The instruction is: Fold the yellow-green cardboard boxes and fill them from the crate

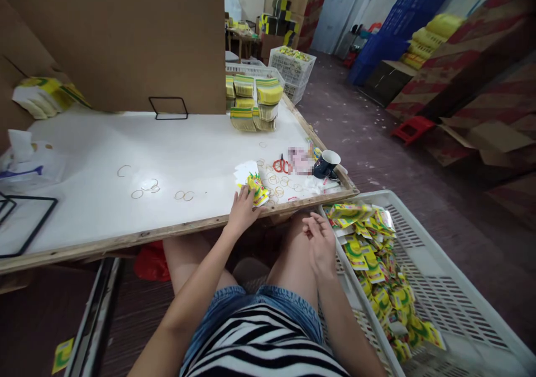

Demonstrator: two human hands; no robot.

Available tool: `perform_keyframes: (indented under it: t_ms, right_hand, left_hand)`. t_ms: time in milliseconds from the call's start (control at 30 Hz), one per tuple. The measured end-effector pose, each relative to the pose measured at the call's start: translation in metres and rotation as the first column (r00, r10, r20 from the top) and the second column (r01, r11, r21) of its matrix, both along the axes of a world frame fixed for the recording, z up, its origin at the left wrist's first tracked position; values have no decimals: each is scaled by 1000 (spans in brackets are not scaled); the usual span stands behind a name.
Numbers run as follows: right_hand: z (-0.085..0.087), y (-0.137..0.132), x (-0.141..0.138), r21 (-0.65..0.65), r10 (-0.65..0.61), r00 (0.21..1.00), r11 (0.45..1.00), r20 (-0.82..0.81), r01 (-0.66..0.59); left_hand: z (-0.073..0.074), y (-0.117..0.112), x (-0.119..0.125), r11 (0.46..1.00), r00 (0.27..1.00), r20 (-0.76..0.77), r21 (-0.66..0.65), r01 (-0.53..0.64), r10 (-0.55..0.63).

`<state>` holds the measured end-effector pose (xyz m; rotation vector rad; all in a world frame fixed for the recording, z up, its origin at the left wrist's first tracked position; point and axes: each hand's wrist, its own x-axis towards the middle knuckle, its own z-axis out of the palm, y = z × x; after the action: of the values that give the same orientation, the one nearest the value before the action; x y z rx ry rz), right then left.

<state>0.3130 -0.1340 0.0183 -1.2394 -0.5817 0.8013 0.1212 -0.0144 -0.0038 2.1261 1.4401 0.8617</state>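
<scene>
My left hand lies with its fingers stretched out on a small fanned pile of yellow-and-green printed packets near the table's front edge. White packet backs show at the far side of this pile. My right hand hovers above my right thigh, beside the crate, with its fingers curled in; I see nothing between them. Close to it, a slightly blurred bundle of packets is at the top of the heap in the white plastic crate. Loose rubber bands are scattered beyond the pile.
Red-handled scissors and a dark mug stand near the table's right corner. Stacked packet bundles sit farther back, before a cardboard panel. At left are a tissue pack and a black wire frame.
</scene>
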Motion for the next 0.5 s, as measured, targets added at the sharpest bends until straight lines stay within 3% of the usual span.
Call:
perform_keyframes:
  t_ms: [100, 267, 367, 500]
  right_hand:
    - [-9, 17, -18, -69, 94, 988, 994, 122, -86]
    - [-7, 74, -34, -119, 224, 921, 973, 319, -196]
    - [-5, 96, -41, -113, 294, 909, 955, 296, -273]
    - [-13, 82, -47, -48, 336, 928, 942, 160, -332]
  left_hand:
    - [-6, 1, 6, 999, 999, 29, 47, 14, -16]
    - [1, -8, 8, 991, 995, 74, 118, 62, -71]
    - [8, -23, 7, 979, 987, 117, 181, 90, -112]
    - [12, -51, 6, 933, 910, 288, 288, 214, -298]
